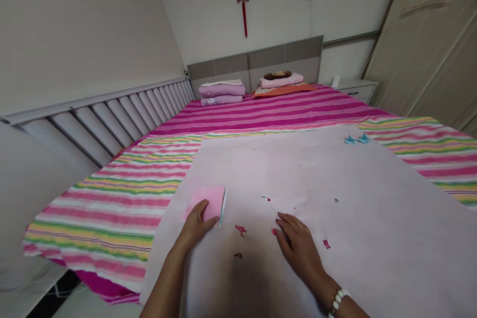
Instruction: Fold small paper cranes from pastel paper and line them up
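A small stack of square paper sheets (209,198), pink on top with bluish and white edges, lies at the left of the pale sheet (298,169). My left hand (197,223) rests on its near part, thumb and fingers spread apart, not visibly gripping it. Flat on the pale sheet lies my right hand (298,241), its fingers stretched out and nothing seen in them. A small red mark (274,231) shows beside its thumb. At the sheet's far right corner sit two blue folded paper pieces (350,140), side by side.
Several small red marks (241,230) dot the pale sheet, which covers a bed with a striped cloth (126,198). Folded bedding (222,91) is stacked by the headboard (231,65). A white rail (112,109) runs along the left; a nightstand (359,90) stands back right.
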Available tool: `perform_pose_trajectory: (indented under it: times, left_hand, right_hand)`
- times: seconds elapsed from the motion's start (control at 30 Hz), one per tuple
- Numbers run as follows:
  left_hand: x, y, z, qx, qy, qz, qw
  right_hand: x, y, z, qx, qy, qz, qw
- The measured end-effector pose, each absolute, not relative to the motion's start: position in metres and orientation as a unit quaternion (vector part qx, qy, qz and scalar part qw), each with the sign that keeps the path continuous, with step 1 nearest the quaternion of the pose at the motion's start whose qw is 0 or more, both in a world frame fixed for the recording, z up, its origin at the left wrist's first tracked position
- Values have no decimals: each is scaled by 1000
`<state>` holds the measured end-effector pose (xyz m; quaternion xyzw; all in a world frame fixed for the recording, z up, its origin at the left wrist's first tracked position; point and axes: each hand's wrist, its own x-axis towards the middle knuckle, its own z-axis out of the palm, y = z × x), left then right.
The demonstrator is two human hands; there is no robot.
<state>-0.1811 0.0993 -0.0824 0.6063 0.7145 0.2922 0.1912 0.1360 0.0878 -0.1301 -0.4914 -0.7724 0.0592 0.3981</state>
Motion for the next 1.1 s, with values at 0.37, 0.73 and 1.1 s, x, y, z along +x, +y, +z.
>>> perform_pose_trajectory:
  times: [0.37, 0.73, 1.1]
  left_hand:
    - [-186, 94, -82, 632, 700, 271, 190]
    - [-193, 89, -71, 632, 679, 280, 245]
    - [-202, 88, -78, 626, 661, 311, 274]
  right_hand:
    - [135, 86, -129, -489, -774, 48, 399]
    - [135, 86, -129, -490, -776, 42, 394]
    - [134, 86, -130, -495, -778, 45, 384]
